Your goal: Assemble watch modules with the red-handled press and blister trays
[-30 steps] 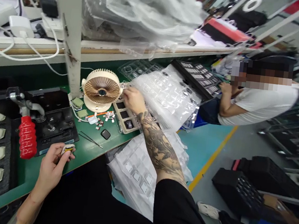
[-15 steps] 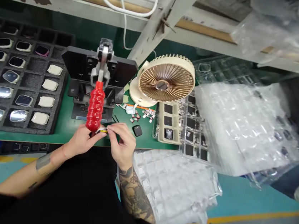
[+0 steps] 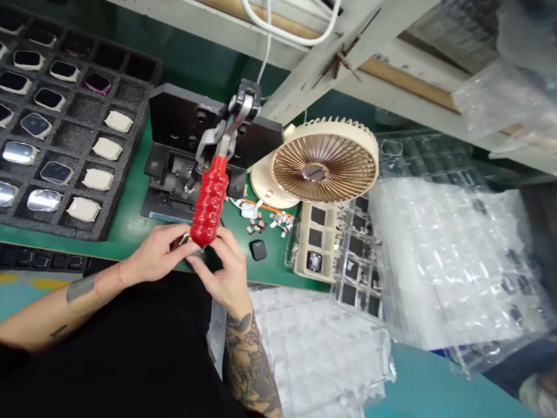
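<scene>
Tray [image 3: 85, 108] of dark foam fills the left of the green worktop [image 3: 124, 218], with watches [image 3: 14, 82] in rows, their screens up, and four cream cases [image 3: 97, 179] down its right-hand column. Just beside it stands a black press [image 3: 169, 173]. The left hand [image 3: 160, 254], in front of the press, has its fingers bent around a small piece [image 3: 186, 239], which sits close to the worktop's front edge, partly covered by the red handle [image 3: 210, 201]. From the other side the right hand [image 3: 227, 271] meets it, thumb low and forefinger higher; the handle hides the fingertips, so I cannot tell whether they grip it. Behind and to the right is a cream fan [image 3: 323, 167], with small parts [image 3: 282, 221] scattered before it and a black square [image 3: 258, 250] nearer the front edge. Next comes a cream box [image 3: 301, 242], touching or nearly touching a clear tray [image 3: 351, 274]. Farther right, wrapped sheets [image 3: 417, 265] lie in a shiny stack; a pale bag [image 3: 317, 354] lies lower, below the worktop's edge.
</scene>
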A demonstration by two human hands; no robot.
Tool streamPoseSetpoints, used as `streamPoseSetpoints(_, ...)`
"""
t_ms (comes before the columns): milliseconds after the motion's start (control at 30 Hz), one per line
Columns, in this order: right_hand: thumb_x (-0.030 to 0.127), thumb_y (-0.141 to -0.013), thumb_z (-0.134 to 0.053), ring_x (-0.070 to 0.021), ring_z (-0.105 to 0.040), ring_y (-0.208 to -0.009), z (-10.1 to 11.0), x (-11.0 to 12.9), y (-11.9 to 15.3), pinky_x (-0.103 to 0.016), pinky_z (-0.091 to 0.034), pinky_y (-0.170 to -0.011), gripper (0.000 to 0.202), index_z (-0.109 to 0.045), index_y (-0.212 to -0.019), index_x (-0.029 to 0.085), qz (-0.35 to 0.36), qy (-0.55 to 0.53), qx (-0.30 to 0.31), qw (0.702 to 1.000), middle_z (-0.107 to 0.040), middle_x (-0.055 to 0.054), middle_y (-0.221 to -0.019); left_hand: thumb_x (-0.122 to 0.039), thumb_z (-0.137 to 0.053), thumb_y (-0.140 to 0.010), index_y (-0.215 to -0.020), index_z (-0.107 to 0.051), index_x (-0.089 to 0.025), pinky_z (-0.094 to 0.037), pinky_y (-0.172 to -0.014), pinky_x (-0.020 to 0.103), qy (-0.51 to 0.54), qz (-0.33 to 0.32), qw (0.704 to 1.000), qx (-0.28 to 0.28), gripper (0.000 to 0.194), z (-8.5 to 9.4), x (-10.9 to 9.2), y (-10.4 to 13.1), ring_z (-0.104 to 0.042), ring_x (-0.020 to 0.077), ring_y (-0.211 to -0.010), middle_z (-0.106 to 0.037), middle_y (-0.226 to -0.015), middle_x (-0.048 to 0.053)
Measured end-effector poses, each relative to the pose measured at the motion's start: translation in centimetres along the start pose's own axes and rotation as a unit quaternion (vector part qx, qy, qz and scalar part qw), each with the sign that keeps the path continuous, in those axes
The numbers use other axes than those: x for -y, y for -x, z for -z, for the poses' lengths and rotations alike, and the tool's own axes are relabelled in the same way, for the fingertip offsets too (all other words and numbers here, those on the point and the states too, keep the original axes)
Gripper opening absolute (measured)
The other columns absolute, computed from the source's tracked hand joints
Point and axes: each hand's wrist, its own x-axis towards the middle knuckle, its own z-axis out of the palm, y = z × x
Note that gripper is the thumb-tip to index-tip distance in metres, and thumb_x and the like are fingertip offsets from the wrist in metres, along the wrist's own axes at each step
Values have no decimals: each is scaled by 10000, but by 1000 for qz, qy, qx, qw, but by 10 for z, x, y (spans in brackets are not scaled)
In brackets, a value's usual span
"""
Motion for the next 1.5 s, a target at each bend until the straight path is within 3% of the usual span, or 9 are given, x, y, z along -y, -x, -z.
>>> streamPoseSetpoints(300,123,-1072,-608,-285,-730,-1263,-12,-1,6,-486,-654,-1069,556,-568,-1607,274,128,177,5,976,-752,-133,-1347,-446,-653,-1074,-915,-699,-187,-448,-647,258,18,-8,1000,5,307,6,3,0,-570,131,-658,-660,-735,-19)
streamPoseSetpoints(433,178,-1056,-658,-288,-712,-1351,-14,8,29,-490,-647,-1112,537,-581,-1580,263,93,198,-92,971,-729,-144,-1436,-401,-740,-1043,-1042,-724,-183,-588,-706,273,70,-2,996,-54,219,1,9,3,-751,167,-735,-793,-849,32)
streamPoseSetpoints(533,153,-1029,-670,-232,-770,-1160,-18,5,70,-408,-675,-995,456,-648,-1472,257,45,181,-212,959,-779,-111,-1283,-346,-840,-970,-1048,-645,-187,-684,-867,381,112,-40,987,-107,263,-4,10,-1,-849,253,-999,-853,-1084,114)
streamPoseSetpoints(633,170,-1050,-631,-188,-768,-1023,-15,-12,129,-344,-667,-923,315,-690,-1352,238,-57,216,-221,949,-790,-77,-1157,-307,-902,-890,-995,-638,-187,-690,-968,461,88,-100,986,-102,309,-7,9,-4,-834,293,-1125,-834,-1188,145)
streamPoseSetpoints(767,183,-1086,-506,-236,-734,-1129,9,-39,210,-393,-636,-1026,320,-674,-1357,181,-309,344,-180,868,-766,-127,-1207,-346,-923,-842,-1029,-740,-172,-701,-845,380,-8,-99,985,-139,315,-8,8,-3,-820,236,-954,-820,-1078,102)
streamPoseSetpoints(900,187,-1073,-505,-323,-678,-1160,33,-60,251,-485,-605,-1055,371,-639,-1415,131,-406,373,-175,816,-747,-188,-1211,-387,-916,-837,-1165,-695,-160,-658,-615,319,-4,-33,990,-135,456,-6,5,-3,-797,207,-692,-820,-941,50)
streamPoseSetpoints(1167,127,-972,-589,-279,-692,-1057,55,-71,250,-401,-614,-998,482,-643,-1450,161,-422,304,-154,840,-731,-145,-1133,-357,-856,-947,-1398,-753,-130,-692,-704,357,15,-26,991,-128,515,-10,-10,0,-837,237,-755,-837,-947,69)
streamPoseSetpoints(1300,220,-1053,-510,-202,-753,-905,75,-57,243,-362,-662,-877,370,-654,-1393,190,-395,245,-195,864,-731,-113,-1161,-320,-888,-935,-1497,-706,-154,-722,-824,355,56,-5,992,-114,614,-6,-7,3,-870,253,-875,-862,-1070,97)
streamPoseSetpoints(1500,398,-1057,-730,-196,-810,-857,62,-16,161,-368,-717,-790,264,-712,-1268,240,-237,-74,-296,922,-780,-95,-1147,-375,-892,-936,-1431,-718,-146,-737,-774,359,138,48,987,-64,573,-10,-4,5,-878,302,-958,-874,-1113,135)
